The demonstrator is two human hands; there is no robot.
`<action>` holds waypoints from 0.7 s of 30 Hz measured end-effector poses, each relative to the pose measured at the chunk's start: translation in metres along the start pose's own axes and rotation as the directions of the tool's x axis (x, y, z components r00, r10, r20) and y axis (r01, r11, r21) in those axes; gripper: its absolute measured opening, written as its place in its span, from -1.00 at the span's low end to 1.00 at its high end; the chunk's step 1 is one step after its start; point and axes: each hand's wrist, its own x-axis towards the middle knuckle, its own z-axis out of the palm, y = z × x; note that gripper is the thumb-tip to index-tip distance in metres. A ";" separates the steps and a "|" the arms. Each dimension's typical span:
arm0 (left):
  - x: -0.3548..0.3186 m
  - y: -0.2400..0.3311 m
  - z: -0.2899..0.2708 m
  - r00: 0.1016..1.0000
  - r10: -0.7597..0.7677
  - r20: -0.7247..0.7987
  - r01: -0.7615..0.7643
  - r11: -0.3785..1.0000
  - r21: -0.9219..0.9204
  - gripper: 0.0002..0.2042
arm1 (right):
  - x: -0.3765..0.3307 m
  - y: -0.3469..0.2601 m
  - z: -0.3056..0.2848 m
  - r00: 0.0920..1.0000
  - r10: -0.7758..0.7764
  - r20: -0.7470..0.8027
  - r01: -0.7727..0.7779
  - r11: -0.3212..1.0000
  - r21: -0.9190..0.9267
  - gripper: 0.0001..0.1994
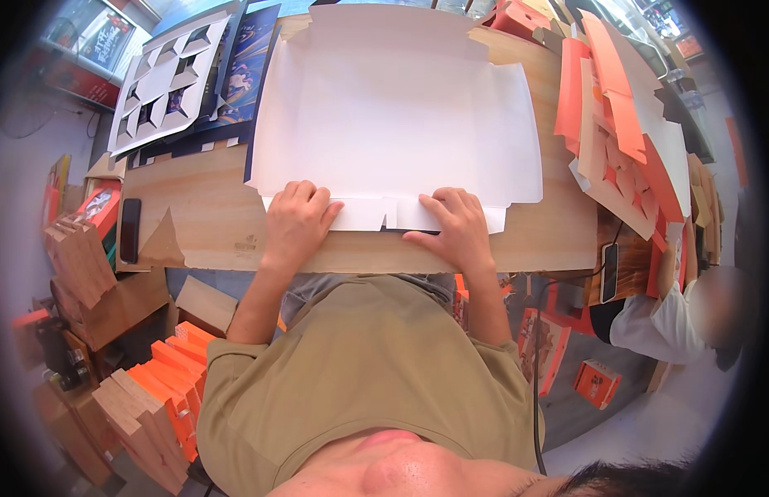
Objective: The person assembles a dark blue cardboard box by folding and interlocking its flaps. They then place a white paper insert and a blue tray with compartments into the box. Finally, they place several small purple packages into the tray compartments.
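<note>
At the near edge of the wooden table [364, 254], both our hands rest on the white card sheet [397, 116], which lies straight ahead of them. Our L hand [297, 219] has its fingers curled over the L end of the front flap [360, 214], thumb angled inward. Our R hand [452, 222] sits on the flap's R part, thumb & index spread, thumb pointing L along the near edge. Whether either hand pinches the card from below, we can't tell. The flap's long axis runs L-R, hand to hand; its notch [389, 219] opens toward us, btw the thumbs, nearer the R one. The main panel is white side up, its far end pointing away from us; w/ the lens bend we can't call its long axis. Farther off, L: a white cut-out insert [155, 83] by dark blue card [250, 54]; R: orange-red card pieces [618, 99].
</note>
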 end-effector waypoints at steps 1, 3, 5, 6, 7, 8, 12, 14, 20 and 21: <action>0.000 -0.002 -0.002 1.000 0.008 0.000 -0.008 1.000 -0.024 -0.73 | -0.001 0.001 0.000 1.000 -0.009 -0.004 0.009 1.000 0.000 -0.37; 0.000 -0.006 -0.008 0.999 0.038 0.009 -0.037 0.997 -0.067 -0.66 | 0.000 0.003 0.000 1.000 -0.018 0.006 0.018 1.000 -0.003 -0.36; 0.000 -0.008 -0.017 0.996 0.083 0.027 -0.080 0.991 -0.106 -0.57 | 0.001 0.002 -0.004 0.999 -0.019 0.039 0.019 1.000 0.002 -0.35; 0.000 -0.007 -0.021 0.995 0.086 0.053 -0.080 0.991 -0.104 -0.53 | 0.005 -0.001 -0.010 0.997 -0.021 0.070 0.020 1.000 0.009 -0.35; -0.001 -0.005 -0.024 0.993 0.088 0.079 -0.080 0.992 -0.102 -0.49 | 0.007 -0.003 -0.014 0.995 -0.022 0.100 0.021 1.000 0.017 -0.34; -0.002 -0.004 -0.025 0.990 0.090 0.104 -0.080 0.992 -0.100 -0.45 | 0.007 -0.003 -0.012 0.992 -0.008 0.125 0.006 1.000 0.020 -0.35; 0.000 -0.007 -0.025 0.976 0.125 0.176 -0.117 0.991 -0.061 -0.39 | 0.008 -0.004 -0.014 0.984 -0.003 0.178 0.003 1.000 0.002 -0.35; -0.001 -0.010 -0.022 0.974 0.160 0.161 -0.154 0.987 -0.050 -0.36 | 0.007 -0.004 -0.017 0.986 -0.034 0.162 0.038 0.999 -0.019 -0.35; -0.002 -0.012 -0.016 0.976 0.190 0.106 -0.186 0.982 -0.040 -0.42 | 0.013 -0.001 -0.018 0.985 -0.161 0.068 0.166 0.984 -0.070 -0.48; -0.002 -0.010 -0.017 0.979 0.174 0.107 -0.169 0.984 -0.051 -0.43 | 0.014 -0.003 -0.019 0.986 -0.153 0.068 0.157 0.985 -0.065 -0.53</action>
